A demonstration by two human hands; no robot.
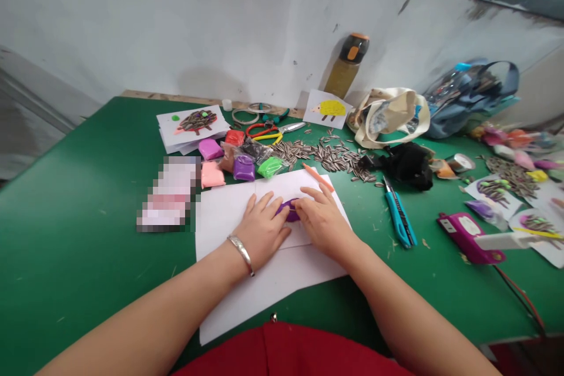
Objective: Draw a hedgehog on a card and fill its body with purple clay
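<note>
A flattened oval of purple modelling clay (289,210) lies on white paper (247,299), between my two hands. My left hand (263,229) rests on the paper with its fingers spread, the fingertips touching the clay's left edge. From the right, my right hand (326,220) has its thumb and forefinger closed at the clay's right end, with other fingers raised. An orange pen-like tool (318,177) lies on the paper just beyond my right hand. Parts of the clay are hidden under my fingers.
Packets of coloured clay (244,168), scissors (291,127) and sunflower seeds (335,158) lie behind the paper. A blue utility knife (399,214) and a magenta device (470,238) are at right. A bottle (346,67), a cloth bag (388,117) and hedgehog pictures (194,126) stand farther back.
</note>
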